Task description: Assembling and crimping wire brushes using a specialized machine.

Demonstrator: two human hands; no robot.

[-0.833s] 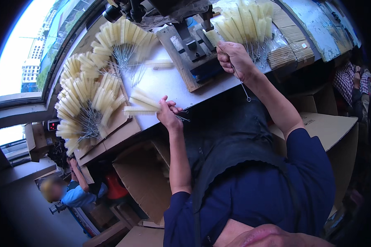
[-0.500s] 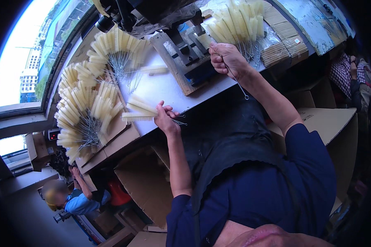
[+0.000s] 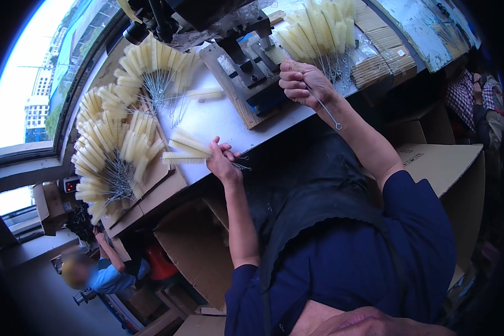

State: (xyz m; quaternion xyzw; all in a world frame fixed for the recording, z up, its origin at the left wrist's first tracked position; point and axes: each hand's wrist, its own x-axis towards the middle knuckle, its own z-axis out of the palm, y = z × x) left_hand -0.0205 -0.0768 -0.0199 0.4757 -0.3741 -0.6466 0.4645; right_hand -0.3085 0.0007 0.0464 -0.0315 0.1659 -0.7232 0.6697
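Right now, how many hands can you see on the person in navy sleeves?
2: the left hand holds tube brushes near the white worktable, and the right hand holds a twisted wire handle beside the black fixture. Neither is hidden, though some fingers are.

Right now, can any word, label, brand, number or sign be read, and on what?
Nothing is clearly legible.
Brown cardboard box flap, right: dark print, too blurred to read.
Small black box with red lit display, left: too small to read.
White square sticker on flat brown cardboard stack: too small.
Cream-bristled wire brushes in the left grip: no print visible.
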